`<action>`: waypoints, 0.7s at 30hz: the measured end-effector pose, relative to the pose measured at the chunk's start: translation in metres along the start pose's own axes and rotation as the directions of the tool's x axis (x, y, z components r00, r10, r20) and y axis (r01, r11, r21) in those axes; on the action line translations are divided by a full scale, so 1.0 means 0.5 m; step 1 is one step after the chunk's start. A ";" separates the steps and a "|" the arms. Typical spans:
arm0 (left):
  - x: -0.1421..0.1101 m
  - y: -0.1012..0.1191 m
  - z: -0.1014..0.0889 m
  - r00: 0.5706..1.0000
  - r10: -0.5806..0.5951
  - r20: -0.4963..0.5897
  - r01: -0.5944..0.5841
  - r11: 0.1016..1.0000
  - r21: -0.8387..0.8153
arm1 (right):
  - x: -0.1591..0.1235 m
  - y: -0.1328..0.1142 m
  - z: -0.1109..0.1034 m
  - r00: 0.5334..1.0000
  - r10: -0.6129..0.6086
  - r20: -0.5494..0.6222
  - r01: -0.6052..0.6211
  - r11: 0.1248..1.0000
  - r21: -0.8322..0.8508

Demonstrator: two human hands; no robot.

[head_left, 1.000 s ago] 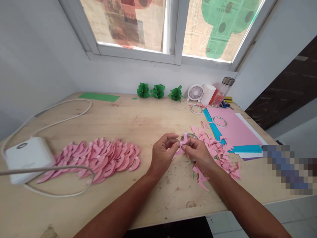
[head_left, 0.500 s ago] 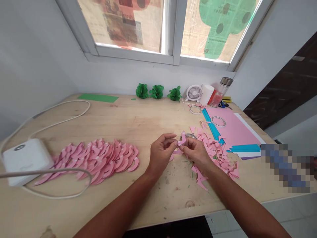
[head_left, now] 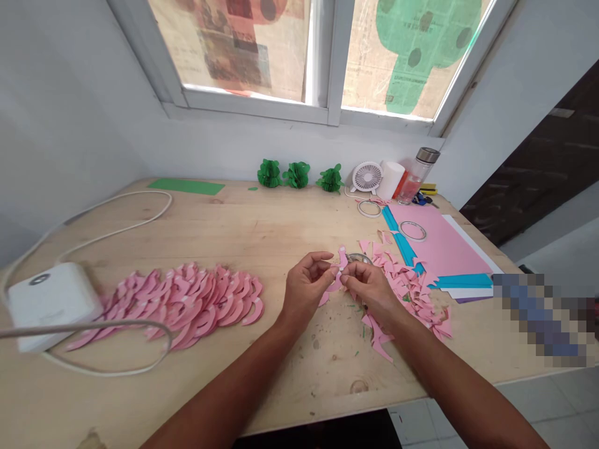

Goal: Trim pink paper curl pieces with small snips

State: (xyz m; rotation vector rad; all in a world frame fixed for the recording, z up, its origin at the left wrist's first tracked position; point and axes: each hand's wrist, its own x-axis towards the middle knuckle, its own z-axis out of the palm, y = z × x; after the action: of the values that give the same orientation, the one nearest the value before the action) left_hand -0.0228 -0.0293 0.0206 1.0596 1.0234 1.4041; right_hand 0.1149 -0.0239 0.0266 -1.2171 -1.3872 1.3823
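Between my two hands is a small curved pink paper piece (head_left: 342,254), its upper end rising above the fingertips. My left hand (head_left: 306,285) pinches it from the left, and my right hand (head_left: 367,284) pinches it from the right, fingertips almost meeting. Another curved pink strip (head_left: 334,285) shows just below the fingers. Behind my right hand a round metallic object (head_left: 359,257) is partly hidden. Beside that hand lies a heap of pink paper scraps (head_left: 407,280). To the left, many overlapping pink paper curves (head_left: 201,305) with pale patches are laid out in rows.
A white box (head_left: 53,305) with a looping cable stands at the left. Along the wall are a green paper strip (head_left: 187,186), green paper balls (head_left: 296,174), a small fan (head_left: 367,177) and a glass bottle (head_left: 416,178). Pink sheets (head_left: 449,240) and a tape roll (head_left: 413,231) lie right.
The pink paper piece has shifted slightly left and stands more upright between my fingertips. Both hands stay almost in place, and the view has tilted very slightly.
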 end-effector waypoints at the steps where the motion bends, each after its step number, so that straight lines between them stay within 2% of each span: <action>1: 0.000 -0.002 0.000 1.000 0.013 0.005 -0.013 1.000 0.012 | 0.001 0.002 -0.001 1.000 -0.002 0.007 0.002 1.000 0.002; 11: -0.001 -0.008 -0.002 0.999 0.037 0.027 -0.037 0.999 0.014 | 0.000 -0.001 -0.008 0.998 0.040 0.054 -0.043 0.997 0.066; 21: 0.000 -0.005 -0.002 1.000 0.011 0.016 -0.011 1.000 0.008 | 0.003 0.009 -0.009 0.998 0.007 0.062 -0.012 0.997 0.082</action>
State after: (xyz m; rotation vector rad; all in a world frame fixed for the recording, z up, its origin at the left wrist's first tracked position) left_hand -0.0230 -0.0293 0.0180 1.0820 1.0146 1.3993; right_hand 0.1193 -0.0218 0.0224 -1.1381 -1.3542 1.4801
